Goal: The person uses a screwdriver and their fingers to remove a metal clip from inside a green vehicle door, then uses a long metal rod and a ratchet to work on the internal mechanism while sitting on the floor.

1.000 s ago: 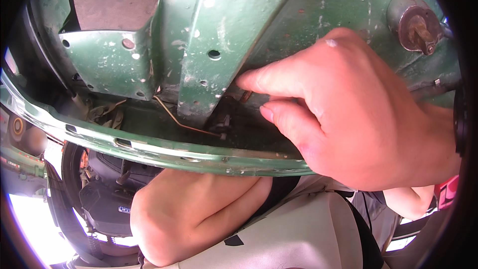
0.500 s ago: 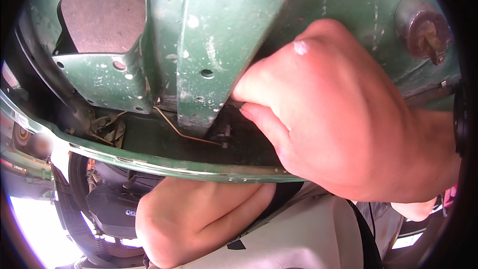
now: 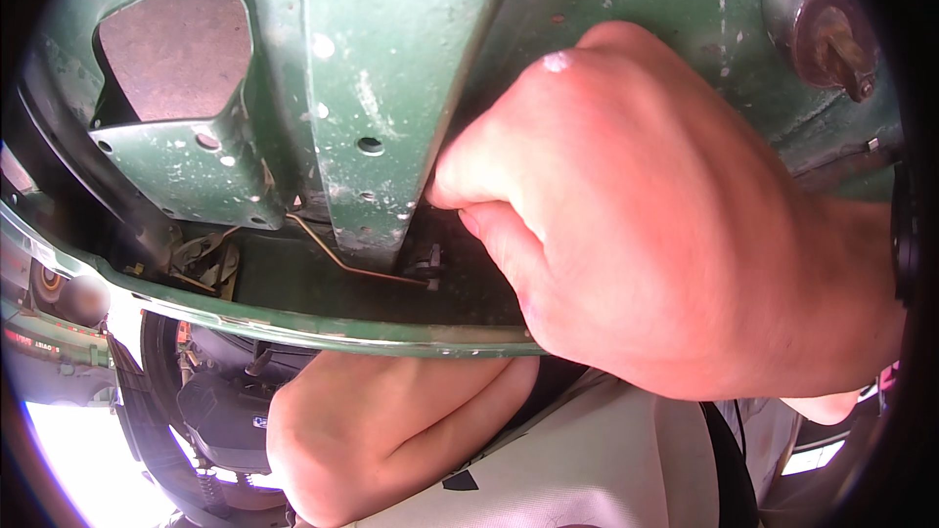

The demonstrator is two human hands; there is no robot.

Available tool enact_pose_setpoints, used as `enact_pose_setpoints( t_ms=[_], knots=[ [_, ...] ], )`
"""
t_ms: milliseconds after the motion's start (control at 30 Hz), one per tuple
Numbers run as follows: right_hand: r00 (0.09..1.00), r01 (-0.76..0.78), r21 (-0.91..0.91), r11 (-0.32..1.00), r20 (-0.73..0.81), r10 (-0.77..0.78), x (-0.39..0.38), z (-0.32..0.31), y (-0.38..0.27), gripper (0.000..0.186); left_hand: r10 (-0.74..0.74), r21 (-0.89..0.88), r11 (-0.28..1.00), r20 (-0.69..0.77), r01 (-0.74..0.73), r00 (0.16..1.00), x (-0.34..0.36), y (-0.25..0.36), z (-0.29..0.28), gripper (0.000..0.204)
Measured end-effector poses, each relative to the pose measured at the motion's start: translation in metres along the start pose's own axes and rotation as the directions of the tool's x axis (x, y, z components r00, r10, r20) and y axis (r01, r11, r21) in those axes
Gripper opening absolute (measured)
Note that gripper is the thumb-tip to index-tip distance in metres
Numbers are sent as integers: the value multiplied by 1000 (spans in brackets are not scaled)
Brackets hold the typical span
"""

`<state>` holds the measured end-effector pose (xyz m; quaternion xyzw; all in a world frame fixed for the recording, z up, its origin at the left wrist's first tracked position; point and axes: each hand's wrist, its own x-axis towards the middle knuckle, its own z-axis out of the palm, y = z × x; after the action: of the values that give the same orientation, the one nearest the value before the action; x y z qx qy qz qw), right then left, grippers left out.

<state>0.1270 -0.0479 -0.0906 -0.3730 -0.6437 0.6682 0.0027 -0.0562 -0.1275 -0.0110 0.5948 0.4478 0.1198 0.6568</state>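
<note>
My right hand [image 3: 646, 225] fills the right half of the view, fingers curled and pressed into the gap beside a green painted metal rib [image 3: 381, 98]. Its fingertips are hidden behind the rib, so I cannot tell whether they hold anything. Just below the fingers a thin brass-coloured wire [image 3: 333, 254] runs to a small dark clip [image 3: 430, 262]. My left hand is out of view; only a bent bare arm [image 3: 391, 430] shows under the green rim [image 3: 293, 328].
A green bracket with holes [image 3: 186, 161] hangs at the left under a cut-out opening [image 3: 171, 49]. A rusty round stud [image 3: 827, 29] sits at the top right. Dark machinery and a coil spring [image 3: 210, 411] lie below, with white cloth [image 3: 587, 469] at the bottom.
My right hand has pushed left and deeper into the gap beside the rib, fingers curling until the tips vanish. The view has drawn closer to the green metal.
</note>
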Motion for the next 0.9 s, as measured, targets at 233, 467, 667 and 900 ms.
enact_pose_setpoints(
  t_ms=[233, 467, 667, 900],
  knots=[
    [1000, -20, 22, 1000, -22, 20, 5, -2, -10, 12, -27, 47, 999, 10, 27, 1000, -1, 10, -4, 38],
    [994, -109, 7, 994, -25, 109, 6, -4, -18, 10, 2, 44, 999, 12, -3, 1000, -1, 1, -2, 39],
    [981, -195, -33, 980, 5, 195, 14, -16, -37, 7, 7, 59, 998, 18, -8, 1000, -8, 5, -8, 39],
    [978, -210, -83, 974, -13, 210, 7, 5, -21, 9, 71, 52, 996, 28, -72, 997, -12, -9, -11, 39]
  ],
)
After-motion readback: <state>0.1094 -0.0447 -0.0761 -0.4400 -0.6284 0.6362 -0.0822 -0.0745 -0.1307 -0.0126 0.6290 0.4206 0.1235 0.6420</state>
